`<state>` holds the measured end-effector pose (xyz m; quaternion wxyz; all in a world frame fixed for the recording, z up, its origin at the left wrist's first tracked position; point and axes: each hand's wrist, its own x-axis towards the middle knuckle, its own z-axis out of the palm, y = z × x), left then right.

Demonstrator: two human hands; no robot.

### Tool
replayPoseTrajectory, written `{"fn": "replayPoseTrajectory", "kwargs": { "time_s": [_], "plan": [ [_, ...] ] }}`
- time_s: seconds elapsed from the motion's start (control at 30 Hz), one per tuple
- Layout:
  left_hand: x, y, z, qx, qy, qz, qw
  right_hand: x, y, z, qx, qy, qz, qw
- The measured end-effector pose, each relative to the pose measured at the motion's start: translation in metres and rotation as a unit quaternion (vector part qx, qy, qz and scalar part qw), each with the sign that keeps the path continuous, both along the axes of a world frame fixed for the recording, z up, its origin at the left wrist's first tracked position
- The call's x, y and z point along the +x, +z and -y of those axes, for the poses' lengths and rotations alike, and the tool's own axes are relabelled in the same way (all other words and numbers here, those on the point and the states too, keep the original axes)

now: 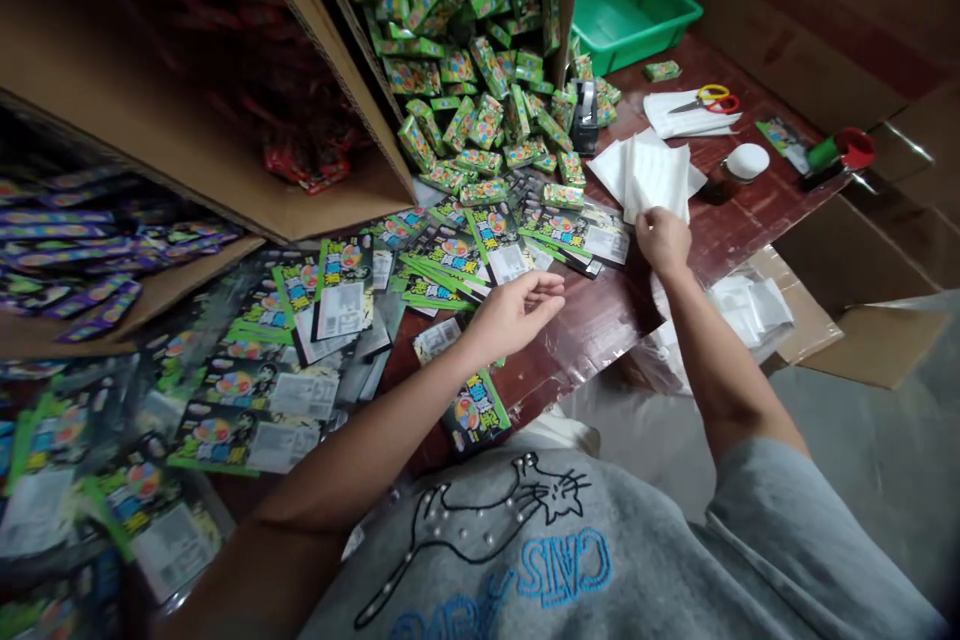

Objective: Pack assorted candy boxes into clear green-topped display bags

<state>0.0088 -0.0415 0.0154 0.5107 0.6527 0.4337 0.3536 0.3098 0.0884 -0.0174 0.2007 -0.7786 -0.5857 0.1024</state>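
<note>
My left hand [519, 315] hovers over the front of the dark red table, fingers slightly bent and apart, with nothing in it. Below its wrist lies a black and green printed packet [480, 410]. My right hand [664, 238] pinches the lower edge of a stack of white sheets [658, 175] at the right. Beyond my left hand, flat black and green packets [450, 255] with white labels overlap on the table. Small green boxes [487, 120] spill from a carton behind them.
A green tray [637, 20], tape dispenser [585, 115], scissors [709, 100] on white sheets, white-lidded jar [746, 163] and red and green tape roll [836, 152] stand farther back. Cartons [315, 205] line the left. An open box [810, 320] sits below the table's right edge.
</note>
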Motion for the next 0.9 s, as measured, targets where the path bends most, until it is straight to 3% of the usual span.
{"fn": "replayPoseTrajectory", "kwargs": {
  "time_s": [0.17,0.2,0.27,0.33,0.4,0.47,0.57,0.67,0.77,0.9],
  "plan": [
    [-0.009,0.006,-0.008,0.018,0.031,0.009,0.999,0.008,0.027,0.036,0.056,0.003,-0.148,0.987],
    [-0.005,0.01,-0.01,0.033,0.037,0.015,0.999,0.002,0.034,0.052,0.075,0.019,-0.213,0.974],
    [0.008,0.019,-0.015,0.07,0.045,0.03,0.996,-0.017,0.05,0.088,0.114,0.071,-0.381,0.915],
    [0.023,0.029,-0.019,0.092,0.036,0.045,0.994,-0.043,0.066,0.124,0.101,0.135,-0.468,0.868],
    [0.033,0.039,-0.02,0.086,0.017,0.036,0.995,-0.062,0.08,0.151,0.085,0.182,-0.473,0.858],
    [0.033,0.051,-0.018,0.075,0.012,-0.024,0.997,-0.068,0.09,0.163,0.114,0.194,-0.435,0.872],
    [0.019,0.069,-0.013,0.084,-0.008,-0.16,0.984,-0.058,0.099,0.155,0.182,0.223,-0.337,0.897],
    [-0.001,0.079,-0.012,0.076,-0.112,-0.222,0.966,-0.051,0.1,0.137,0.099,0.337,-0.308,0.884],
    [-0.019,0.071,-0.016,0.028,-0.172,-0.158,0.972,-0.058,0.092,0.126,-0.026,0.361,-0.395,0.845],
    [-0.035,0.036,-0.014,-0.019,-0.063,-0.008,0.998,-0.074,0.067,0.132,-0.01,0.256,-0.47,0.845]
  ]
}}
